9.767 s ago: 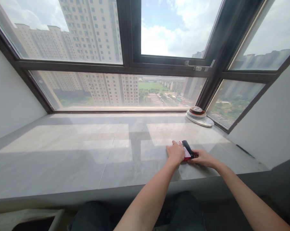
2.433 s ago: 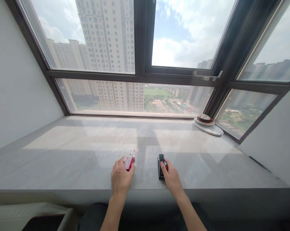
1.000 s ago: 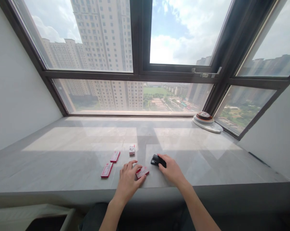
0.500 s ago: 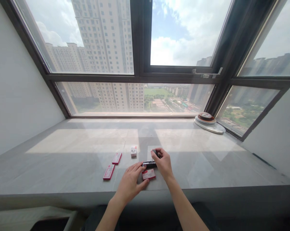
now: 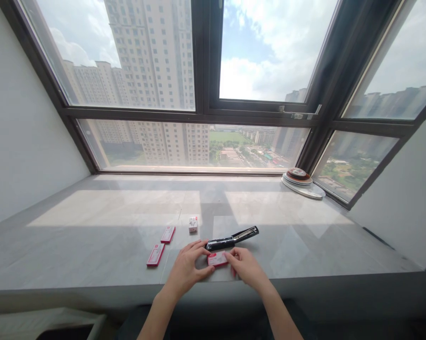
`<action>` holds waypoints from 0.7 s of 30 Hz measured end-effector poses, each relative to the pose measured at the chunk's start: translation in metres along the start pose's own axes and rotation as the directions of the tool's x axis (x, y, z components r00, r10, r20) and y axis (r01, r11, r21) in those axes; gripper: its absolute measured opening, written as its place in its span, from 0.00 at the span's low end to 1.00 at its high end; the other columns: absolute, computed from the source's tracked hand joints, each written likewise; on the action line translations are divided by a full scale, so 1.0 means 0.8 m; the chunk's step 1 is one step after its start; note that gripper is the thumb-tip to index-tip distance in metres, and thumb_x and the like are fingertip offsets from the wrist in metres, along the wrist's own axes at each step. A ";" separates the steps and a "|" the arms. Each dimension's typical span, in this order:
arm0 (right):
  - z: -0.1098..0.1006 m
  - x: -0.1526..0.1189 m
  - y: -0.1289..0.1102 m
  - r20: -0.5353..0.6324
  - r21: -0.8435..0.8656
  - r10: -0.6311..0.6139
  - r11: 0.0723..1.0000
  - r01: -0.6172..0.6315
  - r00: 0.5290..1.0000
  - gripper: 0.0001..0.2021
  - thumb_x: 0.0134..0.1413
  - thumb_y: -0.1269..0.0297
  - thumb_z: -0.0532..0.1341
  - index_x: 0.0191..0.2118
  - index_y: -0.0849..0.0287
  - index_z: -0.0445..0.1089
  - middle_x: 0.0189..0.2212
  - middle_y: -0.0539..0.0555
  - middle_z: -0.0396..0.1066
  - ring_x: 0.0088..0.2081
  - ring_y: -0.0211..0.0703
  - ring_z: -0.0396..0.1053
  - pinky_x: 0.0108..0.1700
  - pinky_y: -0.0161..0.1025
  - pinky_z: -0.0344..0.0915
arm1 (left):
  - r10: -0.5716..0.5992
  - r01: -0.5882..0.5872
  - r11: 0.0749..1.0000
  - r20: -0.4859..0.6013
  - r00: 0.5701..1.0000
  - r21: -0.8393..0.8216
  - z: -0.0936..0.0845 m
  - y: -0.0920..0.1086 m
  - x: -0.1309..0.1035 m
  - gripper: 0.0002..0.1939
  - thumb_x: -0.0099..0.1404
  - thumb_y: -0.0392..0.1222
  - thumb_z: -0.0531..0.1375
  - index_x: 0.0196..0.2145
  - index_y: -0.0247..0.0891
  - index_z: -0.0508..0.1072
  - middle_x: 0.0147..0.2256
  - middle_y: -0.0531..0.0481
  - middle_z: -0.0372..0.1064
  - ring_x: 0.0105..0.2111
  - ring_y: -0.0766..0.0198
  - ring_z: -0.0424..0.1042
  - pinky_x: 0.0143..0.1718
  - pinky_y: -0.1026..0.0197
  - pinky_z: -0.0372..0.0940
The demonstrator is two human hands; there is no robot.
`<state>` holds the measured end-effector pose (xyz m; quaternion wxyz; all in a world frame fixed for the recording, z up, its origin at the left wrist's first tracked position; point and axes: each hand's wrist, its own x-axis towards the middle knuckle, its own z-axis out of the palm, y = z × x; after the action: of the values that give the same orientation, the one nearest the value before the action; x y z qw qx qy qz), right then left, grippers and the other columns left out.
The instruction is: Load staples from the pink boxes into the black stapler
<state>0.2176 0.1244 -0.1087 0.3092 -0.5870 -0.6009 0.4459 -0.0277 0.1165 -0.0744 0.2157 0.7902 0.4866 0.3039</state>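
Observation:
A black stapler (image 5: 220, 243) lies opened out on the sill, its upper arm (image 5: 246, 233) slanting away to the right. In front of it is a small red-and-white staple box (image 5: 217, 258). My right hand (image 5: 247, 268) pinches that box's right end between thumb and fingers. At the box's left end, my left hand (image 5: 189, 267) has its thumb and index finger around the corners. Other fingers of this hand reach the stapler's left end. What the box holds is hidden.
Two flat pink-edged boxes (image 5: 155, 255) (image 5: 168, 234) lie to the left. A little white box (image 5: 193, 224) stands behind my left hand. Stacked round plates or lids (image 5: 301, 182) sit in the far right corner by the window. The sill's front edge (image 5: 304, 277) runs close to my wrists.
My right hand has left the stapler and moved down to the staple box's right end. The stapler's upper arm now lies swung out to the right. My left hand has barely shifted.

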 end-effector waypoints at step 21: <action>0.052 0.044 -0.051 -0.085 0.280 -0.059 0.957 0.081 0.995 0.20 0.57 0.46 0.61 0.41 0.60 0.71 0.19 0.48 0.68 0.20 0.37 0.61 0.24 0.33 0.56 | -0.009 0.012 0.997 -0.053 0.999 0.071 0.006 -0.005 -0.007 0.15 0.60 0.47 0.69 0.45 0.52 0.77 0.62 0.55 0.65 0.63 0.52 0.62 0.63 0.47 0.58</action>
<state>0.1585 0.1551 -0.0942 0.4280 -0.5316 -0.5393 0.4934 -0.0289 0.1133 -0.0818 0.1759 0.7865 0.5068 0.3061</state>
